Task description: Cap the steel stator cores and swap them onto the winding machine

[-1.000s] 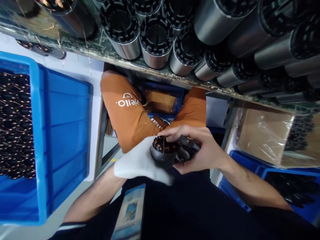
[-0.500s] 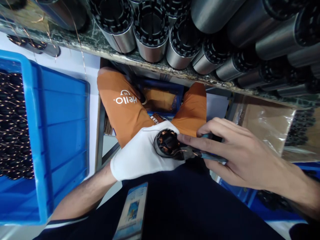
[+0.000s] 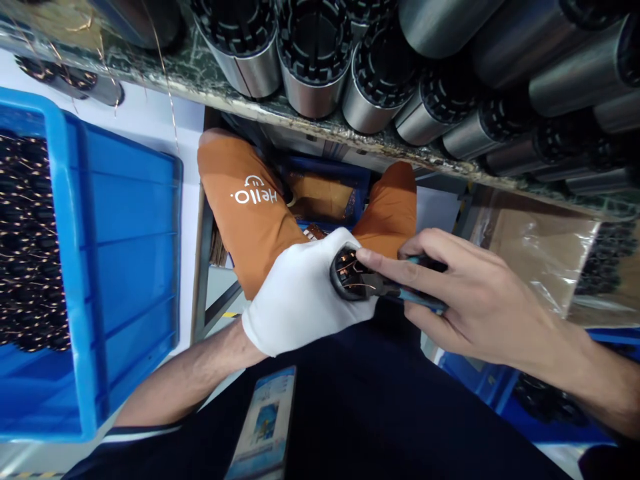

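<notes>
My left hand (image 3: pixel 300 297), in a white glove, is closed around a small dark motor stator (image 3: pixel 347 277) with copper windings showing at its open end. My bare right hand (image 3: pixel 475 300) grips a blue-handled cutting tool (image 3: pixel 415 297); its dark jaws reach into the stator's windings, and my index finger lies along the tool. Both hands are over my lap, above orange trousers (image 3: pixel 255 213) printed "Hello".
A blue crate (image 3: pixel 125 253) at the left holds several wound stators. A bench edge (image 3: pixel 310 130) above carries several steel cylinders (image 3: pixel 313 60). A phone (image 3: pixel 265 427) rests on my lap. A bagged cardboard box (image 3: pixel 530 260) and blue bins (image 3: pixel 480 387) sit at the right.
One second ago my right hand cupped the stator; it now holds the cutting tool with jaws at the windings. The stator and left hand have shifted slightly right and up.
</notes>
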### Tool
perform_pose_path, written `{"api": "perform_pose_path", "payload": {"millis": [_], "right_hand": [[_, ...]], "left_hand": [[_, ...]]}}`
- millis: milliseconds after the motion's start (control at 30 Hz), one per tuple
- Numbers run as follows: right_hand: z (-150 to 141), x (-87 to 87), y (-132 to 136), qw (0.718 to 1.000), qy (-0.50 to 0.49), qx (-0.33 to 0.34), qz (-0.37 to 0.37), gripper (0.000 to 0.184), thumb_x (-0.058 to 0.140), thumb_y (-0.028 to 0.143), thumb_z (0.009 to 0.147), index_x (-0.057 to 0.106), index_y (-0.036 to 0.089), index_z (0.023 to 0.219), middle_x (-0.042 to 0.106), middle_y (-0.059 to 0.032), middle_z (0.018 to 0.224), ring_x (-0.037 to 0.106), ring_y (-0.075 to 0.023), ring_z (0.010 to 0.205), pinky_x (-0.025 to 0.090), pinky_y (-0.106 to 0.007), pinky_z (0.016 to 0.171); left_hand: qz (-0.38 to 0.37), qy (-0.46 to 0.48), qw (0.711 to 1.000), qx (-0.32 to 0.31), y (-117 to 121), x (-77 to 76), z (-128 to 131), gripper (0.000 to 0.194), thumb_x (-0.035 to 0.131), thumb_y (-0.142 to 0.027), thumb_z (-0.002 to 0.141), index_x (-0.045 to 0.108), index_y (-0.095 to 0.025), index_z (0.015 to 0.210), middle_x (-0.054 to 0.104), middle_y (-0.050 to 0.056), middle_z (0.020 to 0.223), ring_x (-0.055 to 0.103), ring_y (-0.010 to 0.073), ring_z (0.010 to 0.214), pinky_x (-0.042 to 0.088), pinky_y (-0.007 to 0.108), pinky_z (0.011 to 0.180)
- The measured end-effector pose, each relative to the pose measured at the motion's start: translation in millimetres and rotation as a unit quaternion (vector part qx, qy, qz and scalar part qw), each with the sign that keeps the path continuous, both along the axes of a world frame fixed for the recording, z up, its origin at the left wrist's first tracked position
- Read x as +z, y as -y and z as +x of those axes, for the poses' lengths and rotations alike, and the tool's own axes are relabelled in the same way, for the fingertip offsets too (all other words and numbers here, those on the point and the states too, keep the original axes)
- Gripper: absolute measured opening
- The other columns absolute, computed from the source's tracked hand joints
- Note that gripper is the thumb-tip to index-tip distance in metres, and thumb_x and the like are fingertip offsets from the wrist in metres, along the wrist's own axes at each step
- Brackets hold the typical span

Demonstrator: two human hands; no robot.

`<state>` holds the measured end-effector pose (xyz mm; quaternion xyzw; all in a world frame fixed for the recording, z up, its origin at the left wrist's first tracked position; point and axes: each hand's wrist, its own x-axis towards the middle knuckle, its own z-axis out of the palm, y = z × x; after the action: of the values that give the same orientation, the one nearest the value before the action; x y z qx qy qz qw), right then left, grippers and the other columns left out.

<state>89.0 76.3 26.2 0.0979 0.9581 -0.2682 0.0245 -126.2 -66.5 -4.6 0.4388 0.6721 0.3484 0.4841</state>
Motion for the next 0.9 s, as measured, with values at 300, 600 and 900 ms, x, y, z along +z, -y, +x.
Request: {"api": "perform_pose_path", "payload": {"millis": [300, 600, 900], "right_hand": [[7, -1.0, -1, 0.997, 0.021, -0.045, -0.055, 0.064, 0.058, 0.014, 0.109, 0.062, 0.026, 0.171, 0.064, -0.0011, 0.097, 0.066, -0.0186, 0.079, 0.059, -0.034, 0.076], [6, -3.5, -3, 0.994, 0.041, -0.039, -0.089, 0.062, 0.059, 0.016, 0.11, 0.065, 0.027, 0.17, 0.07, 0.0011, 0.09, 0.068, -0.016, 0.071, 0.058, -0.03, 0.069], [-6, -33.6, 3, 0.951, -0.031, -0.125, -0.281, 0.084, 0.102, 0.051, 0.092, 0.066, 0.027, 0.164, 0.077, -0.0086, 0.159, 0.079, -0.0297, 0.142, 0.06, -0.036, 0.127]], "left_hand": [[-0.027, 0.029, 0.999, -0.007, 2, -4.8, 6, 0.024, 0.084, -0.035, 0.087, 0.068, -0.025, 0.104, 0.081, 0.002, 0.088, 0.08, 0.0257, 0.082, 0.063, 0.039, 0.079], [-0.029, 0.03, 0.999, -0.021, 4, -13.2, 18, 0.024, 0.083, -0.037, 0.087, 0.071, -0.022, 0.103, 0.083, 0.006, 0.093, 0.082, 0.0307, 0.086, 0.064, 0.046, 0.081], [-0.136, 0.48, 0.865, 0.051, 7, -32.4, 16, 0.026, 0.092, -0.037, 0.086, 0.081, -0.018, 0.099, 0.083, 0.005, 0.096, 0.076, 0.022, 0.09, 0.061, 0.033, 0.085]]}}
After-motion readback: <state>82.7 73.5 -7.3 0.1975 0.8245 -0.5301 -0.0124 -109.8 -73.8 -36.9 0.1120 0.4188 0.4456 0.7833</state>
